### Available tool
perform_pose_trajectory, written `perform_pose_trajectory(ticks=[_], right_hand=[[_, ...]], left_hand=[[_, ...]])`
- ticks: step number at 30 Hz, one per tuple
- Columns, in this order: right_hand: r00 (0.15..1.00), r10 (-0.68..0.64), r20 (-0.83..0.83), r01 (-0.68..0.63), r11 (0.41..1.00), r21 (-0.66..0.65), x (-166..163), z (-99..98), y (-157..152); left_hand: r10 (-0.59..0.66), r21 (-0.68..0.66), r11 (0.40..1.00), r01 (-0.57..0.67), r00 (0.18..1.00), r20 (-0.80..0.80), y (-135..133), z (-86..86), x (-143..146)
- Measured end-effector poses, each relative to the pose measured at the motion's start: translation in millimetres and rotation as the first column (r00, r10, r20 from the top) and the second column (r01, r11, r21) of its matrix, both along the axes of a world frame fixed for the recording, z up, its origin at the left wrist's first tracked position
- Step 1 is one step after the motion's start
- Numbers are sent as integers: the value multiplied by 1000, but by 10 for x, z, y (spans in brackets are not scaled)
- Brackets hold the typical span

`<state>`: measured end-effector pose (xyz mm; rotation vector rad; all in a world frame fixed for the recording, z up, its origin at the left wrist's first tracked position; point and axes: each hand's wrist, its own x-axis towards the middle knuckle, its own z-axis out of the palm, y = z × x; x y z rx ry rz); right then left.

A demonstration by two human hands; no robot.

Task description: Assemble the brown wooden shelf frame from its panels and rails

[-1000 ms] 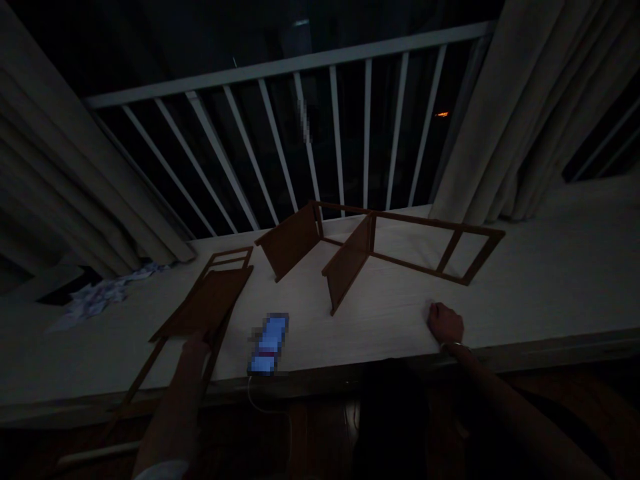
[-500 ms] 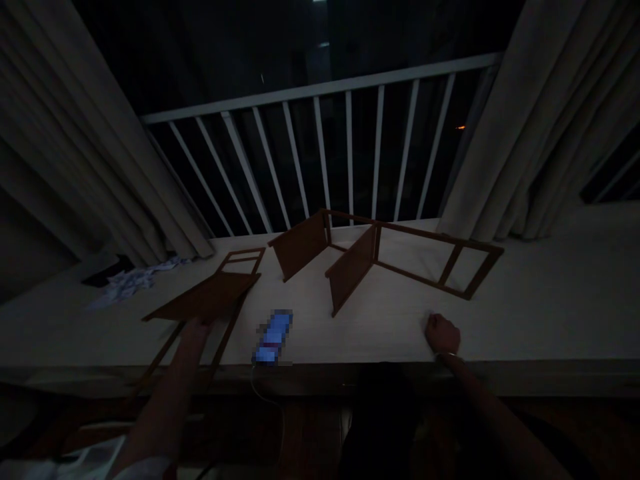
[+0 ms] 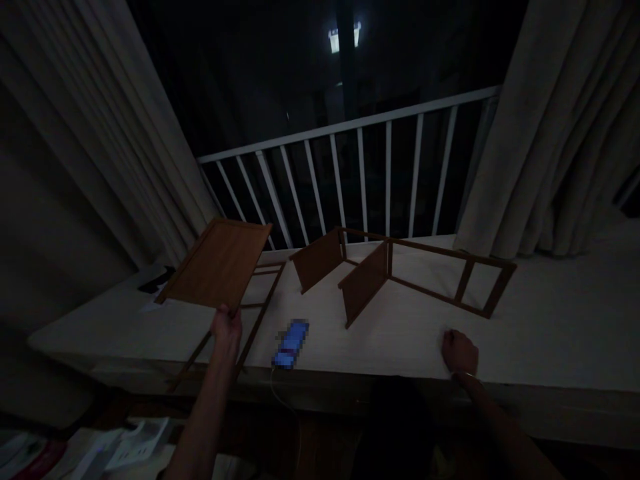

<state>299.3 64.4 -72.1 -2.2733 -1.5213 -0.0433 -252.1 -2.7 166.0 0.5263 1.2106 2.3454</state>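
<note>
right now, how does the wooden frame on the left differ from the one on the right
The left frame pokes out past the front edge of the ledge; the right frame sits fully on it. The left hand holds a board over the left frame, while two boards jut from the right frame, which no hand touches. Both are brown.

Raised board (image 3: 220, 261) left, panelled frame (image 3: 367, 283) midway, open ledge (image 3: 565, 333) right
</note>
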Motion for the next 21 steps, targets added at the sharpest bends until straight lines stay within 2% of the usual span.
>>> perform_pose_trajectory(ticks=[3,6,9,11,15,18,21], right_hand=[[1000,-15,0,15,1000,25,-5,57,-53],[999,-32,-8,32,999,32,-22,146,-120],[999,-28,-18,29,998,54,-39,232,-183],[1000,-15,-21,17,997,78,-40,253,-206],[999,-35,2,34,991,126,-19,199,-187],[1000,-23,11,21,993,120,0,167,-166],[1000,-9,-11,10,996,89,4,239,-204]], left_hand=[[-131,135,983,125,991,40,-82,137,187],[-321,309,899,309,947,-13,-172,293,518],[-403,332,853,403,912,-72,-270,419,911],[-443,301,842,448,892,-89,-332,456,1161],[-504,218,832,510,859,-89,-431,390,1593],[-579,166,796,583,812,-73,-493,263,1877],[-657,95,751,654,754,8,-577,118,2161]])
